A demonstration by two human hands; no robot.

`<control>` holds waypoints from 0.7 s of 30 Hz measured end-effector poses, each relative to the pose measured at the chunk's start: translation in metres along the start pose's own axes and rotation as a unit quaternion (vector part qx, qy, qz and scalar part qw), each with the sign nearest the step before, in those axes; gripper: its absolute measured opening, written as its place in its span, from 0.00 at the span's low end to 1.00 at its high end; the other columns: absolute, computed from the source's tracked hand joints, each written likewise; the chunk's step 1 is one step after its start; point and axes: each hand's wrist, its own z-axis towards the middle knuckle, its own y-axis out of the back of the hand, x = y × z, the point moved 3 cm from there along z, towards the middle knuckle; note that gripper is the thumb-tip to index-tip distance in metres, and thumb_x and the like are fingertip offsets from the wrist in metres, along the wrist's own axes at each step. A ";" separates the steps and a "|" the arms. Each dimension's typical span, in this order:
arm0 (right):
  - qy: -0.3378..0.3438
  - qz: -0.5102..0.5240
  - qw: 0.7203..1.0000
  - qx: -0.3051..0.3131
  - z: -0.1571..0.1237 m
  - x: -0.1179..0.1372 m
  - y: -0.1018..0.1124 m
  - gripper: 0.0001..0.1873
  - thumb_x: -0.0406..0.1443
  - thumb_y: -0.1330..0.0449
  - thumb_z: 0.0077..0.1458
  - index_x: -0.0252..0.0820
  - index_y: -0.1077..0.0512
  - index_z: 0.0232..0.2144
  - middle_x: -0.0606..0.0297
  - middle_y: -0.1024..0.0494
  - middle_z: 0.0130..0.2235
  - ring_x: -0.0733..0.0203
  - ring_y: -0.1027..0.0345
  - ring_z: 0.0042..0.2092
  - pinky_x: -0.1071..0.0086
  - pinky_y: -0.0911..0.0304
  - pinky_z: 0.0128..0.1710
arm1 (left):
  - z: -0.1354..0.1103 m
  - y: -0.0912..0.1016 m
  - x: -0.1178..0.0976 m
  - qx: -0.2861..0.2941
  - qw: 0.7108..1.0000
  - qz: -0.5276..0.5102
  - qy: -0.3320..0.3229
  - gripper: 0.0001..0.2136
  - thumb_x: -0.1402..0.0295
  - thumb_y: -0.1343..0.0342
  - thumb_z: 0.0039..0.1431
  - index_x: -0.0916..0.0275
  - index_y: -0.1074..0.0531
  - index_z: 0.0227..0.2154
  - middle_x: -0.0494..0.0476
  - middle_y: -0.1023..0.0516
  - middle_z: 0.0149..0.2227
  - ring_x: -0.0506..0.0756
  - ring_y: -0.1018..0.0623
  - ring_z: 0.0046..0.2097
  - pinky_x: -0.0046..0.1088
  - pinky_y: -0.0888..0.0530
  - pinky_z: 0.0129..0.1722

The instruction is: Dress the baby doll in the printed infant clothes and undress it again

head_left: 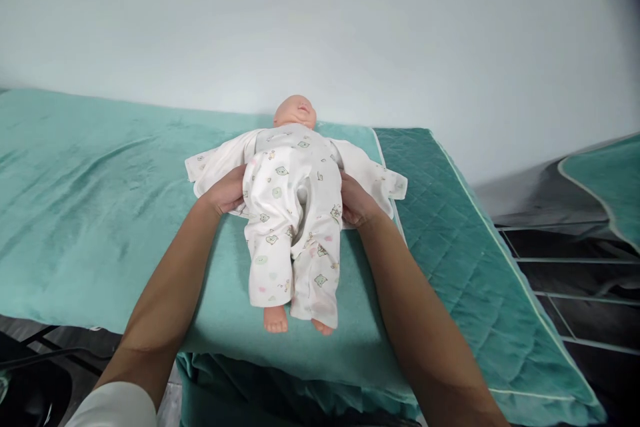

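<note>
A baby doll (296, 111) lies on its back, head toward the wall and bare feet toward me. It wears white patterned baby pants (273, 213), pulled high over its belly, with a slit at the crotch. A white baby shirt (375, 177) lies spread beneath it, sleeves out to both sides. My left hand (229, 191) grips the pants at the doll's hip on the left, its fingertips hidden behind the cloth. On the opposite hip my right hand (356, 201) is curled against the pants, fingers partly tucked under the side.
The doll rests on a bed with a smooth green cover (100, 213). A darker quilted green cover (465, 267) extends on the right. A white wall (320, 27) stands behind. At the far right is a metal frame (575, 260) beside another green cover (610, 180).
</note>
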 end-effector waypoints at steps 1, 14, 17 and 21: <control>-0.002 -0.003 1.000 -0.002 0.000 0.000 -0.001 0.21 0.43 0.24 0.41 0.51 0.21 0.39 0.63 0.13 0.43 0.44 0.20 0.49 0.55 0.21 0.48 | 0.000 0.000 -0.001 -0.002 1.000 -0.001 -0.001 0.20 0.65 0.28 0.46 0.61 0.20 0.44 0.58 0.14 0.36 0.63 0.15 0.46 0.36 0.18 0.47; 0.029 0.002 0.999 -0.043 0.000 -0.002 -0.002 0.14 0.42 0.26 0.43 0.50 0.20 0.34 0.64 0.13 0.43 0.44 0.22 0.53 0.54 0.23 0.49 | -0.001 -0.001 -0.005 -0.003 0.999 -0.040 -0.015 0.23 0.67 0.26 0.44 0.64 0.23 0.44 0.57 0.14 0.35 0.62 0.17 0.46 0.33 0.19 0.47; 0.032 0.004 0.998 -0.052 0.001 -0.003 -0.001 0.12 0.42 0.26 0.42 0.51 0.20 0.32 0.64 0.13 0.43 0.45 0.21 0.52 0.54 0.23 0.49 | -0.002 0.000 -0.005 -0.014 0.999 -0.033 0.000 0.21 0.66 0.27 0.45 0.63 0.22 0.44 0.56 0.15 0.33 0.60 0.16 0.41 0.32 0.18 0.43; 0.041 0.003 0.997 -0.058 -0.001 -0.001 -0.003 0.11 0.41 0.27 0.42 0.50 0.21 0.31 0.64 0.13 0.42 0.45 0.21 0.52 0.54 0.23 0.48 | -0.001 0.002 -0.003 -0.004 1.000 -0.010 0.010 0.19 0.65 0.28 0.46 0.61 0.20 0.43 0.54 0.16 0.29 0.58 0.16 0.35 0.31 0.17 0.37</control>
